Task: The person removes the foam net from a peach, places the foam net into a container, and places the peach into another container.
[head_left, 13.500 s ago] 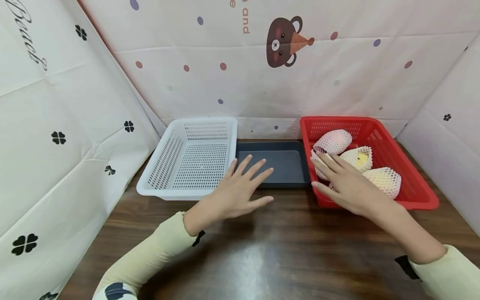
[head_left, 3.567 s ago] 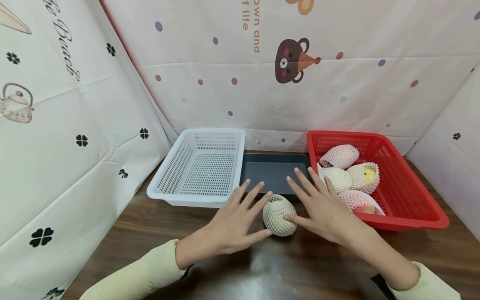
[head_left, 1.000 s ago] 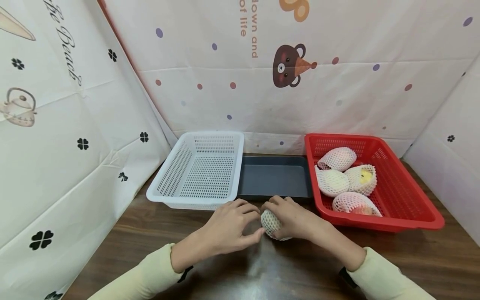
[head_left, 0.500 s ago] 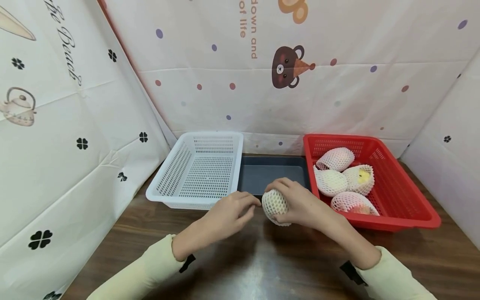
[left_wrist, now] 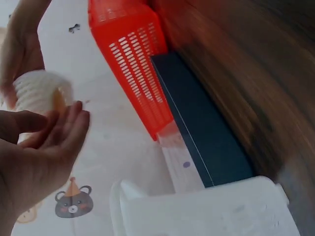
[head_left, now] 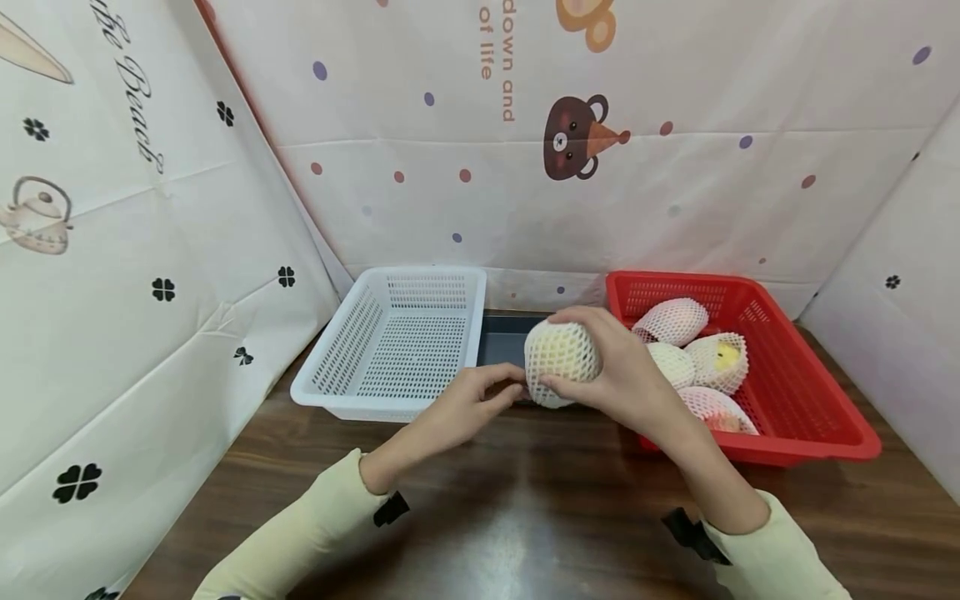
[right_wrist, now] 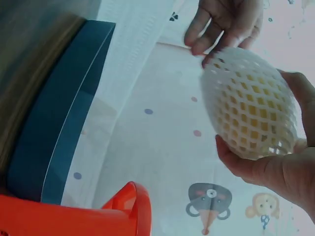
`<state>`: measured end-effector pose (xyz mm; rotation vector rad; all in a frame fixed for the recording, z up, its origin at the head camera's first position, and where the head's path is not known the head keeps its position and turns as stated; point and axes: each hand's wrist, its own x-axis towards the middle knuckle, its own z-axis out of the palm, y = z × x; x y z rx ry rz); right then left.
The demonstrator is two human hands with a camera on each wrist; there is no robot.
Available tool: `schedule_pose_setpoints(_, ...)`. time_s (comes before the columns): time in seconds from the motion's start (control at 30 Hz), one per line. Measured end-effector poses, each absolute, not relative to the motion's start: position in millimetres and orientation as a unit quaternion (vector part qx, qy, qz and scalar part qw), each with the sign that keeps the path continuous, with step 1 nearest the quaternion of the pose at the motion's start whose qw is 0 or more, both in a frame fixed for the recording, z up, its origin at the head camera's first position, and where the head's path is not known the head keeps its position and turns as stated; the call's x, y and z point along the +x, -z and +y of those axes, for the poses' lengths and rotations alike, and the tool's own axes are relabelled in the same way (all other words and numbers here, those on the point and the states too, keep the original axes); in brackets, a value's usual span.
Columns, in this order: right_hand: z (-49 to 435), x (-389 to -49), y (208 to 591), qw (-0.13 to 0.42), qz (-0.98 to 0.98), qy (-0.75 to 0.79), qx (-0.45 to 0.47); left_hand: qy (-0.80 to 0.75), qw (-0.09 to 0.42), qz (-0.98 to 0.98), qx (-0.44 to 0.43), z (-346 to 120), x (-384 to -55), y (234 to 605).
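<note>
My right hand [head_left: 633, 379] grips an oval yellow fruit in a white foam net [head_left: 562, 360], raised above the table in front of the dark tray. Its thumb lies along the near side and the fingers go over the top. My left hand [head_left: 468, 404] is at the fruit's left end, thumb and fingertips right at the net's edge. In the right wrist view, the left hand's fingers [right_wrist: 209, 42] overlap the net's upper end; I cannot tell whether they pinch it. The left wrist view has an orange-yellow patch of the fruit [left_wrist: 58, 102] uncovered by net.
A red basket [head_left: 821, 400] on the right holds several net-wrapped fruits [head_left: 673, 321], in white and pink nets. On the left stands a white perforated basket [head_left: 408, 354]. Between them lies a dark grey tray [head_left: 501, 342], on the brown wooden table [head_left: 450, 517] before a printed cloth wall.
The netted fruit, lying on the table between both spread hands 3.6 s ago, is now gripped and lifted by the right hand. The left hand has come up to its left end.
</note>
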<state>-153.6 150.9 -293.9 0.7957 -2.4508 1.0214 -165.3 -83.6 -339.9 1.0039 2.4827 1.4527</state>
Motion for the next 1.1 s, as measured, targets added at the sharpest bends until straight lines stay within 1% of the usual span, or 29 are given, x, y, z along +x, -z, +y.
schedule_pose_setpoints(0.07,151,-156,292,0.2,-0.859,-0.39,0.264,-0.532,0.09,0.772,0.337,-82,-167,340)
schedule_pose_setpoints(0.13,150,-158,291,0.201,-0.851,-0.419,0.245,-0.578,0.127,0.734,0.333,-79,-168,341)
schedule_pose_setpoints(0.17,150,-159,292,0.199,-0.846,-0.435,0.236,-0.596,0.134,0.719,0.331,-78,-169,342)
schedule_pose_setpoints(0.2,149,-160,292,0.195,-0.841,-0.451,0.228,-0.612,0.129,0.707,0.33,-77,-169,344)
schedule_pose_setpoints(0.27,149,-161,293,0.188,-0.83,-0.479,0.215,-0.634,0.09,0.699,0.318,-74,-170,347)
schedule_pose_setpoints(0.33,150,-163,294,0.179,-0.819,-0.505,0.206,-0.658,0.035,0.691,0.299,-73,-170,348)
schedule_pose_setpoints(0.4,151,-164,296,0.172,-0.81,-0.522,0.204,-0.688,-0.009,0.665,0.29,-72,-171,349)
schedule_pose_setpoints(0.47,151,-164,298,0.164,-0.804,-0.533,0.205,-0.709,-0.04,0.639,0.295,-71,-171,348)
schedule_pose_setpoints(0.57,151,-165,303,0.158,-0.8,-0.541,0.206,-0.71,-0.082,0.617,0.328,-69,-173,347)
schedule_pose_setpoints(0.7,150,-167,305,0.152,-0.794,-0.551,0.204,-0.695,-0.108,0.614,0.359,-63,-175,346)
schedule_pose_setpoints(0.83,147,-169,306,0.14,-0.782,-0.572,0.203,-0.679,-0.107,0.621,0.376,-58,-176,345)
schedule_pose_setpoints(1.0,142,-169,309,0.114,-0.764,-0.603,0.199,-0.655,-0.11,0.649,0.37,-51,-177,344)
schedule_pose_setpoints(1.1,139,-170,311,0.102,-0.762,-0.61,0.194,-0.634,-0.128,0.668,0.368,-47,-177,345)
